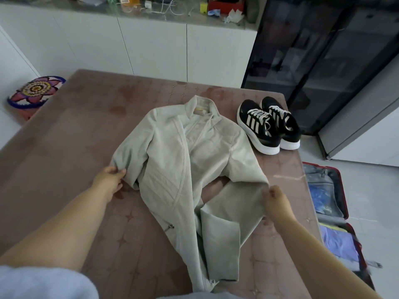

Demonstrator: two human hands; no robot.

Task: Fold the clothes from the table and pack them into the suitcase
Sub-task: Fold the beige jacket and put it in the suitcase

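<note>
Jacket (185, 160): pale grey-beige, finely ribbed or quilted cloth with raised seams, a stand collar at the far end and a metal zip pull near its lower left front; it lies face up in the middle of the table, front panels overlapping, hem hanging over the near edge.
Left hand (109, 180): fingers pinched together on the end of the jacket's left sleeve, which is bent back against the body.
Right hand (276, 201): fingers closed on the edge of the right sleeve, which is folded across toward the near side; the cloth is drawn taut at the grip.
Table (75, 130): rectangular, covered with a smooth brownish-pink sheet printed with small star shapes and darker blotches.
Sneakers (268, 124): a pair, black uppers with white stripes, white laces and thick white soles, standing side by side at the far right corner of the table, just beside the jacket's shoulder.
Suitcase (339, 212): red hard-shell, lying open on the floor right of the table; the far half holds blue items behind a mesh or clear cover, the near half holds folded lilac cloth.
Cushion (35, 91): rounded, flower-patterned, on the floor at far left.
</note>
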